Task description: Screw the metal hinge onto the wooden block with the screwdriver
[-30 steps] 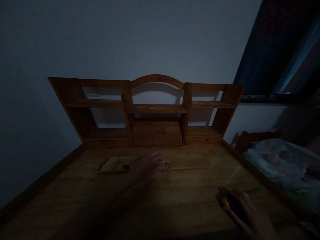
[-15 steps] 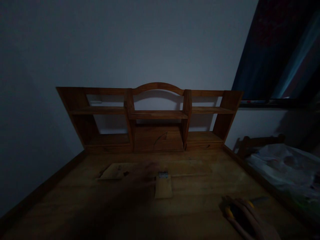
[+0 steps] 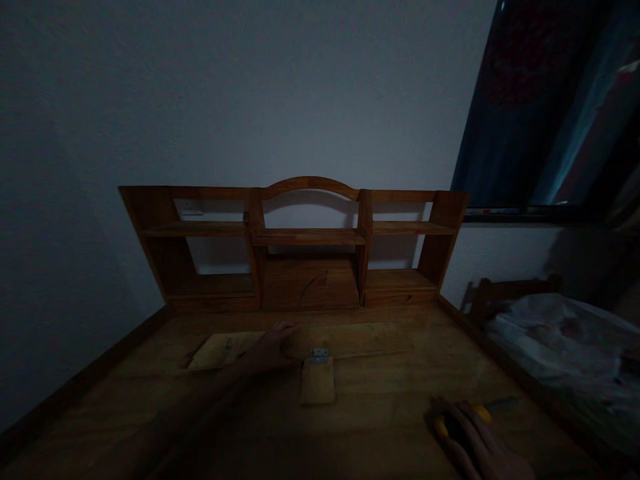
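My left hand (image 3: 274,345) lies across a long flat wooden board (image 3: 360,337), fingers at its far edge and thumb toward the near edge, gripping it. A small metal hinge (image 3: 319,355) sits at the board's near edge, just right of that hand. From the hinge a short wooden piece (image 3: 317,385) extends toward me, flat on the desk. To the right, my right hand (image 3: 475,440) is closed around what looks like a screwdriver (image 3: 483,414) with a yellow and dark handle. Its grey shaft points right. The dim light hides finger details.
The wooden desk (image 3: 390,413) has raised side edges. A wooden shelf unit (image 3: 310,237) stands at its back against the wall. Right of the desk are a white plastic bag (image 3: 555,333), a wooden chair back or rail (image 3: 517,287) and a dark curtained window (image 3: 530,133).
The view has shifted slightly. My left hand, blurred before, now rests more steadily on the board. My right hand keeps the screwdriver near the same place on the desk.
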`<state>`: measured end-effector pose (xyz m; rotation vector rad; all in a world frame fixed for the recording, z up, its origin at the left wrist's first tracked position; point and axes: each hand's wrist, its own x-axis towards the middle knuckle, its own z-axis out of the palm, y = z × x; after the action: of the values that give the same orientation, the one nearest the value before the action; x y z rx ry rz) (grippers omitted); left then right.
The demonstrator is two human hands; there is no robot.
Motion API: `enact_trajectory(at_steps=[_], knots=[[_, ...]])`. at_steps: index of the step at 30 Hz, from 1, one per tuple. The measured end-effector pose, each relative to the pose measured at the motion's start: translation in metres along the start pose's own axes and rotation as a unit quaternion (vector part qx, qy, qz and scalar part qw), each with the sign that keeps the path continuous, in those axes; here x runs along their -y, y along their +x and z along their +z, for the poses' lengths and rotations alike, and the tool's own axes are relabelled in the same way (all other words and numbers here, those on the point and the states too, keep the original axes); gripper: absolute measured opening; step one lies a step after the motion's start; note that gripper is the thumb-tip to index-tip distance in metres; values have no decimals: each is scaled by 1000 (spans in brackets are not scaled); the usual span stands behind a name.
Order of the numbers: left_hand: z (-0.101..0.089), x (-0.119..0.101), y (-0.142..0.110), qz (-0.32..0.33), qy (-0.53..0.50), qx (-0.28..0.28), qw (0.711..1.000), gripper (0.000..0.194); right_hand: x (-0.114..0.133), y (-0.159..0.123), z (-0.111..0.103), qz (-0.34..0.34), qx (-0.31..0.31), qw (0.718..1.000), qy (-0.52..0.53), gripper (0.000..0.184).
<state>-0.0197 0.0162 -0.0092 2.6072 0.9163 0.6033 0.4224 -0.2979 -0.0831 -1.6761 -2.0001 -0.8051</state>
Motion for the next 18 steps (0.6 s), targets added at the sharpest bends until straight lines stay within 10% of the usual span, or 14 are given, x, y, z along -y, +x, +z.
enact_trajectory(at_steps=[7,18], knots=[[42,-63,21,40,26,-104,993,82,12,4,2,43,-16,999,7,61],[137,-160,162,64,-36,-100,992,85,16,15,-7,46,-43,998,31,58]])
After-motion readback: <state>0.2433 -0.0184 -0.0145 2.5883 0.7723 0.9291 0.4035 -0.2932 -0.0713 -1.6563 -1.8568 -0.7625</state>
